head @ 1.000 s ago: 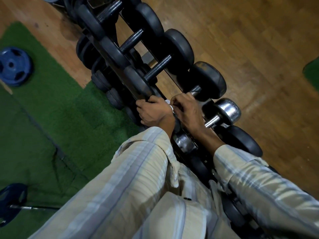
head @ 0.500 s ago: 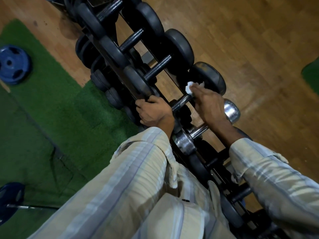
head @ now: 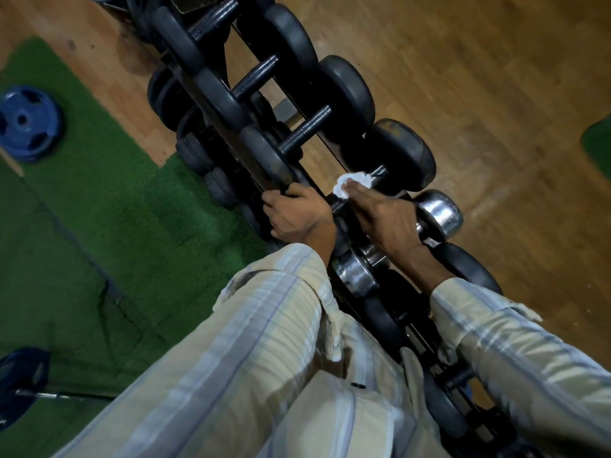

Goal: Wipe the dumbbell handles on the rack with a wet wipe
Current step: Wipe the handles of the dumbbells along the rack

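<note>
Dumbbell handle (head: 360,190) under work belongs to the black dumbbell (head: 401,157) on the top tier of the rack (head: 228,140), the one just beyond the chrome dumbbell (head: 438,214). The wet wipe (head: 350,181), a crumpled white wad, lies on this handle, close to its far head. The right hand (head: 386,219) presses the wipe down with its fingers laid along the bar; how the fingertips hold the wad underneath is hidden, so I cannot tell whether it is pinched or only pressed flat. The left hand (head: 294,211) sits on the near side of that same dumbbell, fingers curled over the near black head (head: 267,157) at the rack's front rail, apparently steadying it.

By my reading the step in hand is the rubbing of this one handle. The next move likely calls for running the wipe along the bar toward the near head, then lifting across to the neighbouring handle (head: 305,128) further up the rack, with the left hand shifting to brace there.

No brand, label or weight marking can be read on the heads or the rail; the dark surfaces and blur give nothing legible
</note>
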